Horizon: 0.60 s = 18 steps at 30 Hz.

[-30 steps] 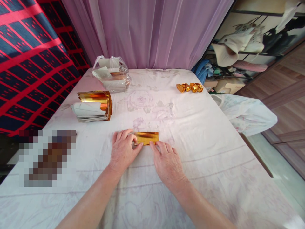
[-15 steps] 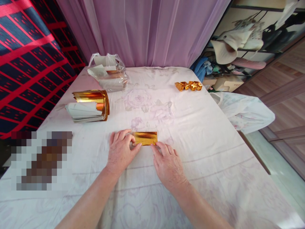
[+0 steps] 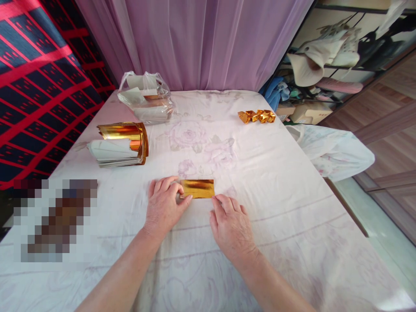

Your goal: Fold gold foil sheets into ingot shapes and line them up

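A folded strip of shiny gold foil paper (image 3: pixel 199 189) lies flat on the floral tablecloth. My left hand (image 3: pixel 164 203) is at its left end, index finger curled on top and thumb along the near edge, holding it down. Beside the near right corner is my right hand (image 3: pixel 231 223); its index fingertip touches that corner or lies right against it, and the thumb is bent back, apart from the paper. The right hand's fingers are loosely bent, with nothing gripped in them.
Back left are a curled stack of gold foil sheets (image 3: pixel 125 147) and a clear plastic bag (image 3: pixel 146 97) of paper. Folded gold foil pieces (image 3: pixel 256 116) lie back right. A blurred patch (image 3: pixel 56 221) covers something at left. A white plastic bag (image 3: pixel 338 151) hangs beyond the right edge.
My right hand has shifted slightly right, and its thumb has drawn off the paper's near edge. The left hand and the paper keep nearly the same place.
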Available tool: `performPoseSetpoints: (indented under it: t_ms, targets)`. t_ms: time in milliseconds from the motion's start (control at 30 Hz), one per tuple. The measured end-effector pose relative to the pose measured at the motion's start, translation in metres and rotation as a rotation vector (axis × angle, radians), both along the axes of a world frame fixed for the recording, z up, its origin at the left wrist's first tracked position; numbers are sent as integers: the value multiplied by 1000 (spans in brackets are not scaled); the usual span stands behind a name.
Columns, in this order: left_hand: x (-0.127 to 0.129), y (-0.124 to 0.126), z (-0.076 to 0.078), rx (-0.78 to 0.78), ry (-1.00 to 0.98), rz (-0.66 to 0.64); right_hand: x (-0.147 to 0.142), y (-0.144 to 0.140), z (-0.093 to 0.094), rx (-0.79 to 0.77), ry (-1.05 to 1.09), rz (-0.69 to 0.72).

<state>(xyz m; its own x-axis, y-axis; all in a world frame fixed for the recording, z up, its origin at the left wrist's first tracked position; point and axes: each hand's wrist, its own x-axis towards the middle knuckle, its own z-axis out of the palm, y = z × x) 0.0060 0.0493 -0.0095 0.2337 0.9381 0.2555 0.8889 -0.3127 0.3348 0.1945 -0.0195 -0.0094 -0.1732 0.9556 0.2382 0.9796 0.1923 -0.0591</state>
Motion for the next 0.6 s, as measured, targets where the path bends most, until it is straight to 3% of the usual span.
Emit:
performPoseSetpoints:
  t_ms: [267, 433, 600]
  targets:
    - [-2, -1, -1, 14, 9, -5, 8, 2, 1, 18, 79, 3]
    - [-2, -1, -1, 29, 8, -12, 18, 13, 0, 114, 361, 48]
    - [-1, 0, -2, 37, 2, -16, 10, 32, 1, 55, 600, 80]
